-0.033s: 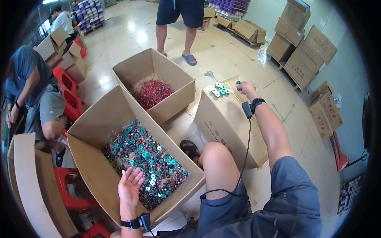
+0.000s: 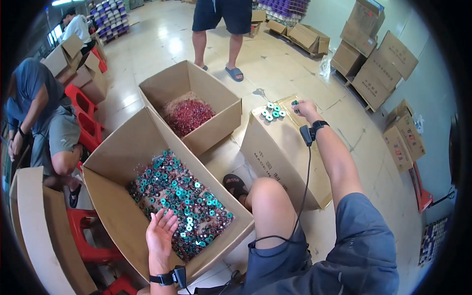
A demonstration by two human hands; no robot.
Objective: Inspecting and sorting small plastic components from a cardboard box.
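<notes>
My left hand [image 2: 161, 231] is palm up with its fingers spread, empty, over the near side of a big open carton [image 2: 122, 147]. Inside that carton lies a layer of small green ring-shaped parts [image 2: 189, 220] mixed with dark red and clear bits. My right hand [image 2: 306, 109] pinches a small green ring-shaped part [image 2: 295, 103] at the far end of a closed, upright carton [image 2: 290, 142]. Beside it, on the same carton top, sits a small cluster of green and white rings [image 2: 273, 111]. My right fingers partly hide the held part.
Another open carton [image 2: 216, 129] holds a heap of red bits [image 2: 188, 116]. A person stands in sandals [image 2: 234, 73] beyond it; another sits at left near red stools [image 2: 88, 236]. Stacked cartons [image 2: 376, 73] line the right wall. A cable [image 2: 307, 182] hangs from my right wrist.
</notes>
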